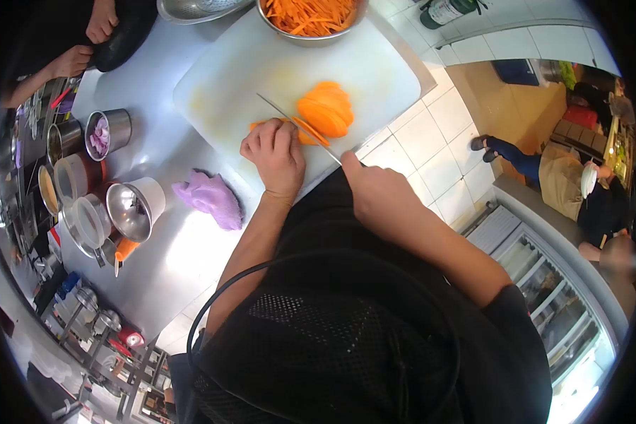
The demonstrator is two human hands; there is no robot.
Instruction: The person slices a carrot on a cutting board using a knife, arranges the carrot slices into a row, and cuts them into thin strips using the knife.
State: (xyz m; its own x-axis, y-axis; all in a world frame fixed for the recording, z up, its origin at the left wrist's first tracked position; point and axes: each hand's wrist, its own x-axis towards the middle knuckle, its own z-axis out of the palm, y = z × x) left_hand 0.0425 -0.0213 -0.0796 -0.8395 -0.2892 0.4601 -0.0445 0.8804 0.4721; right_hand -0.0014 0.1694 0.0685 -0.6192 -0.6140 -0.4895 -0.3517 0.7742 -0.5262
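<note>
On the white cutting board [226, 78], my left hand [275, 152] presses with curled fingers on a piece of carrot. My right hand [378, 198] is closed around the handle of a knife [295, 121], whose blade crosses the board just beside my left fingertips. Orange carrot slices [326, 109] lie fanned out beyond the blade, and a few thin pieces [309, 132] are right at its edge. A metal bowl of shredded carrot [311, 18] stands at the far end of the board.
A purple cloth [208, 198] lies left of the board. Metal containers [108, 134] and a steel pot [136, 208] stand further left, near an orange-handled tool [125, 249]. Another person's hands [71, 61] are at the upper left; a person [562, 177] stands at the right.
</note>
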